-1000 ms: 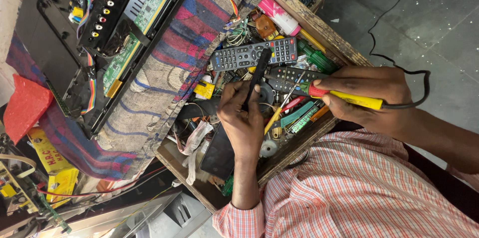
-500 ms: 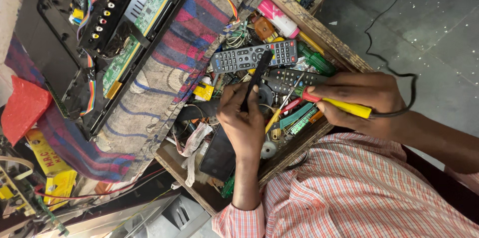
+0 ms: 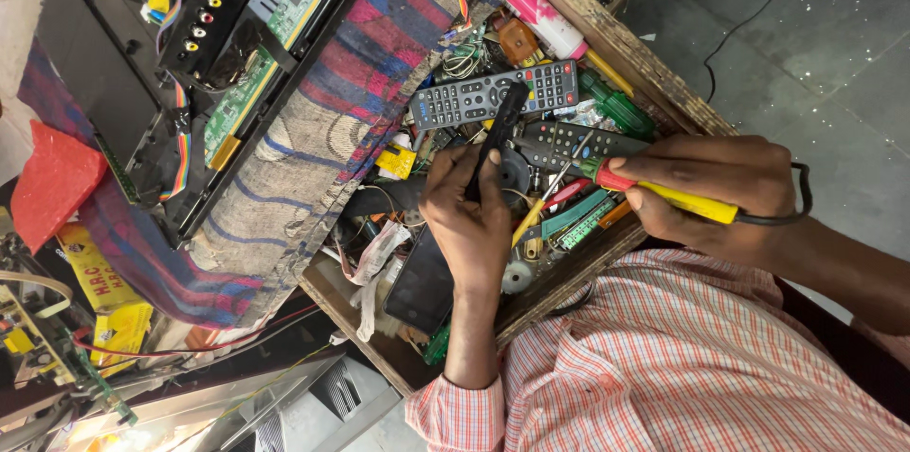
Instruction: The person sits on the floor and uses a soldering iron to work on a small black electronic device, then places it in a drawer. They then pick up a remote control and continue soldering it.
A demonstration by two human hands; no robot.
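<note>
My left hand (image 3: pixel 469 220) grips a slim black stick-shaped tool (image 3: pixel 498 135), held upright over a wooden tray (image 3: pixel 626 49) full of parts. My right hand (image 3: pixel 716 189) holds a soldering iron with a yellow handle and red collar (image 3: pixel 664 194). Its metal tip (image 3: pixel 559 177) points left toward my left hand, and its black cord runs off behind my wrist. Under the tools lie two dark remote controls (image 3: pixel 493 97), one grey-buttoned, one black (image 3: pixel 578 141). I wear a red and white checked shirt (image 3: pixel 682 367).
An opened black television back with green circuit boards (image 3: pixel 284 26) rests on a striped cloth (image 3: pixel 313 158) at the left. The tray holds green screwdrivers (image 3: pixel 616 106), a pink and white tube (image 3: pixel 545 21), wires and a dark phone (image 3: pixel 422 281). Red cloth (image 3: pixel 52 182) and yellow packets (image 3: pixel 104 291) lie far left.
Both hands stay almost where they were over the tray. The soldering iron's tip has shifted slightly toward my left hand.
</note>
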